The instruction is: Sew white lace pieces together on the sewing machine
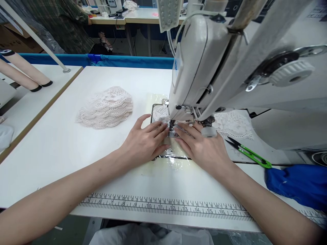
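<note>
Though near right hand (208, 146), snips (251, 155) aside

"What sort of place are we seeing?"
"A sewing workshop: a sewing machine (195, 64) is standing on the worktop (63, 149), whose front edge is carrying a printed ruler (153, 205)"
"What else is showing it?"
"Lace pieces (107, 108) are lying piled, green snips (249, 153) are resting by the machine, and another worktop (144, 14) is standing beyond"

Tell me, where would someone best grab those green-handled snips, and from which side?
Probably by the green handle, from the near right with the right hand, the closer one: that end lies nearer the person, while the dark pointed blades face away, toward the lace.
</note>
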Tool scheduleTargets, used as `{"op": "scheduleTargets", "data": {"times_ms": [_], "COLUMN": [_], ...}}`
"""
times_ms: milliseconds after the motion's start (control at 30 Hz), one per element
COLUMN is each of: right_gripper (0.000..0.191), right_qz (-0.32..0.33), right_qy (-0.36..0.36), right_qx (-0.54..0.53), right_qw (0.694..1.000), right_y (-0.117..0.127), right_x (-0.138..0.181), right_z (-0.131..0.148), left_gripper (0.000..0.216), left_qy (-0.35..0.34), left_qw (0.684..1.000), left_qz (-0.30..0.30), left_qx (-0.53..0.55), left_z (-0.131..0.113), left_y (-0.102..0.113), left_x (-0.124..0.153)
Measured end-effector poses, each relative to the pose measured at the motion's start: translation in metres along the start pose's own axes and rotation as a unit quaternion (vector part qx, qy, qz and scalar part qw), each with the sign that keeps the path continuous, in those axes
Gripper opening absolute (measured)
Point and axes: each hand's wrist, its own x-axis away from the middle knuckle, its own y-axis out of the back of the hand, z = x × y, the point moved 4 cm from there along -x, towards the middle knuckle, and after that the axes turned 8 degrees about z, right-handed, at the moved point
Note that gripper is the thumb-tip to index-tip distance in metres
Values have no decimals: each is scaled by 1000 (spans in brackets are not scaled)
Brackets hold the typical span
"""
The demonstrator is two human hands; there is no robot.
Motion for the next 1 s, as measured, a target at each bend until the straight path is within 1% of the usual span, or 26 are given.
{"op": "scheduleTargets", "data": {"times_ms": [133, 233, 333, 400, 433, 467, 567, 633, 700, 867, 933, 1000], "right_gripper": [31, 31, 31, 29, 26, 25, 29, 30, 32, 39, 34, 26], "right_qz": [7, 10, 8, -2, -10, -21, -56, -68, -69, -37, -24, -15], "right_qy": [-6, -9, -8, 0, 8, 16, 33, 35, 36, 26, 18, 4], "right_qx": [-8, -14, -15, -11, -9, -8, -11, -12, -15, -59, -93, -149], "right_qw": [1000, 1000, 1000, 1000, 1000, 1000, 998, 997, 997, 997, 995, 989], "right_y": [-1, -3, -2, 0, 2, 5, 13, 17, 18, 10, 7, 6], "right_x": [0, 0, 0, 1, 1, 2, 5, 5, 5, 5, 5, 5], "right_z": [-1, -1, -1, -1, -1, -1, 0, 1, 3, 4, 3, 1], "left_gripper": [37, 36, 36, 38, 38, 37, 25, 15, 11, 21, 23, 23], "left_qy": [-4, 9, 33, 26, 17, 8, -11, -20, -30, -42, -37, -29], "left_qw": [1000, 1000, 999, 999, 999, 998, 991, 990, 994, 997, 997, 996], "left_qz": [-5, -8, 9, 25, 21, 4, -82, -106, -89, -38, -28, -23], "left_qx": [-9, -9, -12, -25, -41, -62, -106, -96, -59, 46, 67, 76], "left_z": [-1, 4, 13, 15, 15, 13, 7, 6, 6, 3, -1, -4], "left_y": [1, 2, 2, 3, 4, 8, 20, 23, 20, 7, 6, 7], "left_x": [1, -1, -3, -3, -2, 0, 4, 5, 3, -1, -1, 0]}}
